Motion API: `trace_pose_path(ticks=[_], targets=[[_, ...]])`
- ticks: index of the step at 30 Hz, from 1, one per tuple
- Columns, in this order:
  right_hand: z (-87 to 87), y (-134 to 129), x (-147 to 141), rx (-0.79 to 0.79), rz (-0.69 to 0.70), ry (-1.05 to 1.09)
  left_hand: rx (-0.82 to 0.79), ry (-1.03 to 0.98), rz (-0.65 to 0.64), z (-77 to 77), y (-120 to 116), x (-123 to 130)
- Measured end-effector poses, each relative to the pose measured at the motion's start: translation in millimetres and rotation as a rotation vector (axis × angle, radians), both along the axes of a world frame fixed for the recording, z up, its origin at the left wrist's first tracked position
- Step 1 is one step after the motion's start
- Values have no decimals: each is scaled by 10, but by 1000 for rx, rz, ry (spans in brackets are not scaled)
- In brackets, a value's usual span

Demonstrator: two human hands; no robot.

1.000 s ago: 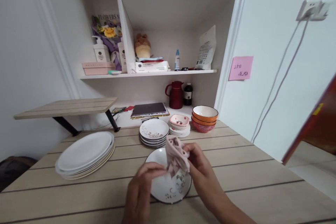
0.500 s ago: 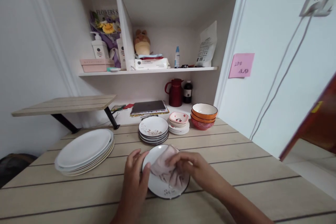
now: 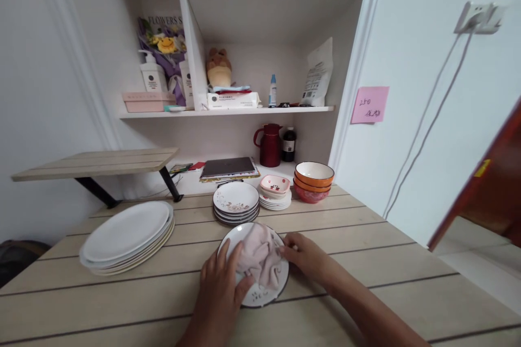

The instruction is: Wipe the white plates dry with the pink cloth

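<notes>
A white plate with a dark rim and small dark marks lies on the wooden table in front of me. On top of it is a crumpled pale pink cloth. My left hand reaches over the plate's left side, fingers apart, with its fingertips at the cloth's left edge. At the right rim, my right hand grips the plate with thumb and curled fingers, close beside the cloth. Just behind stands a stack of floral plates with dark rims.
White oval plates are stacked at left, near a raised wooden shelf. Small dishes and orange and red bowls stand at the back right. Behind them are a closed laptop and a dark red jug.
My right hand has let go of the cloth and moved right to the plate's rim. My left hand has shifted right, from the plate's left edge over onto it.
</notes>
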State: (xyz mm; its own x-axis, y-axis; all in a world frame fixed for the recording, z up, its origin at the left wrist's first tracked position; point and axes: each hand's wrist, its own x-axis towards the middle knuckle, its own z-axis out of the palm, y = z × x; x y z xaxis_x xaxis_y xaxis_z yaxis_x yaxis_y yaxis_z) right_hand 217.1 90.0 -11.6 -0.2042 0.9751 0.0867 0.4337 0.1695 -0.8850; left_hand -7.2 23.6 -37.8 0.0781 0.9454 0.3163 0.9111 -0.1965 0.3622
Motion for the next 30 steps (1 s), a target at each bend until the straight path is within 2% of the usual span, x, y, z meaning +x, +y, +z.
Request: trace_pose_path(ticks=[6,9,14,19,25,28,30], targets=[[124,-232,-234,-451,81,843,20,37,-5,-48,0,28],[128,-290,-315,-588,150,1084,21,16,-9,-47,-4,26],[114,-262,-360,-776,363,1219,80,14,22,-87,-7,-6],[22,-252,-379,-775,500,1278,289,104,15,-220,37,-49],[-57,-305,-418,-895,437,1287,457,190,-23,-301,69,-52],[-35,-335,-471,-911,402,1312,475,205,-29,-255,65,-76],[-12,-352,-504,-907,381,1316,478,220,-24,-168,47,-89]])
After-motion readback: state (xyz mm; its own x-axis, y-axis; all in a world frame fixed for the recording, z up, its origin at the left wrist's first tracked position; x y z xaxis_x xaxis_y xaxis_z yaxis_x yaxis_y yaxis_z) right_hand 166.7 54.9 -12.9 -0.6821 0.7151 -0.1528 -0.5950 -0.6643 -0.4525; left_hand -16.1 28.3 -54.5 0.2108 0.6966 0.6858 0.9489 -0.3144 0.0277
